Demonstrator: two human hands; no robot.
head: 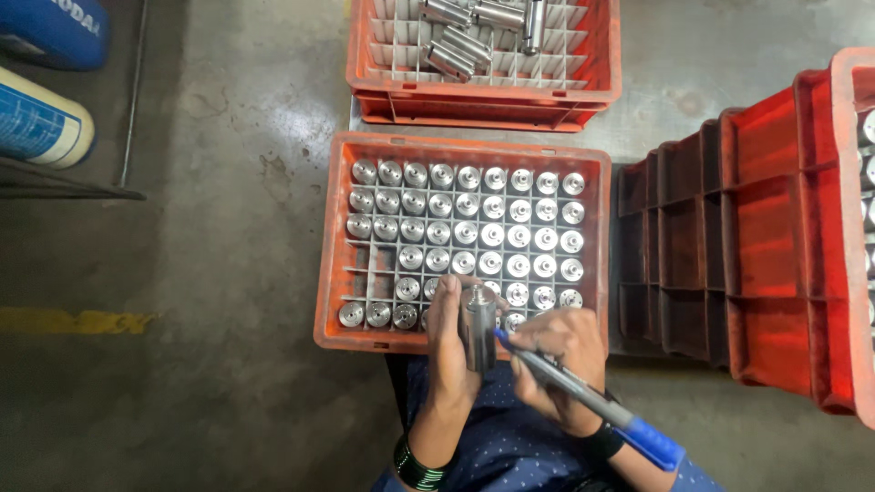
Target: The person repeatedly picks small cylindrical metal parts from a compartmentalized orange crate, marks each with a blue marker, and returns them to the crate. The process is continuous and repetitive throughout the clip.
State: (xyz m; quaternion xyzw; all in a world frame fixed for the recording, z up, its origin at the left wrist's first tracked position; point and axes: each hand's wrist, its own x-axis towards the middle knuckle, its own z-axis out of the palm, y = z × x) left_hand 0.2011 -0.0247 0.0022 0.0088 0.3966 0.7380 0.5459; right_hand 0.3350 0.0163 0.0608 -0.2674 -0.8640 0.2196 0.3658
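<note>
The left hand (pixel 448 342) had its grip closed around a steel cylinder (pixel 477 326), fingers wrapped along its left side and holding it upright just over the near rim of the orange crate (pixel 330 264). The right hand (pixel 558 364) was pinched shut on a blue-capped marker pen (pixel 583 392), whose tip touched the cylinder's right side; the pen's body ran away from the crate, down and to the right, across the person's blue dotted lap.

Inside the orange crate a white divider grid (pixel 378 264) held many round steel parts (pixel 492 235) standing on end, one to a cell. Most cells were filled, but several along the crate's left side and near corner stood open.

Beyond the crate's far rim sat a second orange crate (pixel 483 100) with a similar grid and a few steel cylinders (pixel 465 41) lying loose on top. To the right of the crate stood a stack of red bins (pixel 766 237) on their sides. Everything rested on a grey concrete floor (pixel 228 273), and a worn yellow line (pixel 73 321) lay well to the crate's left.
</note>
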